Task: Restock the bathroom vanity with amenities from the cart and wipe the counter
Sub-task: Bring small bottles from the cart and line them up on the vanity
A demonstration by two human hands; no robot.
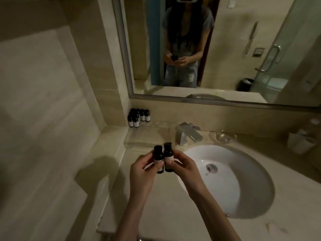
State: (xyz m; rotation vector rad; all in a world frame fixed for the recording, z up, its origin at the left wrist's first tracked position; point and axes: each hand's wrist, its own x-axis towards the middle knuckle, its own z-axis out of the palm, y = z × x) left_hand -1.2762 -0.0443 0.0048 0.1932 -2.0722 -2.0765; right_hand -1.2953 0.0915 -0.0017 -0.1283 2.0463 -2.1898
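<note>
Two small dark amenity bottles with pale labels are held upright side by side above the beige counter [156, 197], left of the sink. My left hand [141, 169] grips the left bottle [158, 156]. My right hand [184, 166] grips the right bottle [168, 153]. The two bottles touch each other. Several matching dark bottles [138, 117] stand in the back left corner of the vanity, at the far end of a clear tray [147, 138].
A white oval sink [243, 180] fills the counter's right half, with a chrome faucet [188, 133] behind it. A glass soap dish [223, 136] and a white cup or holder [300, 142] sit at the back right. A large mirror [225, 49] hangs above; a tiled wall [52, 119] closes the left side.
</note>
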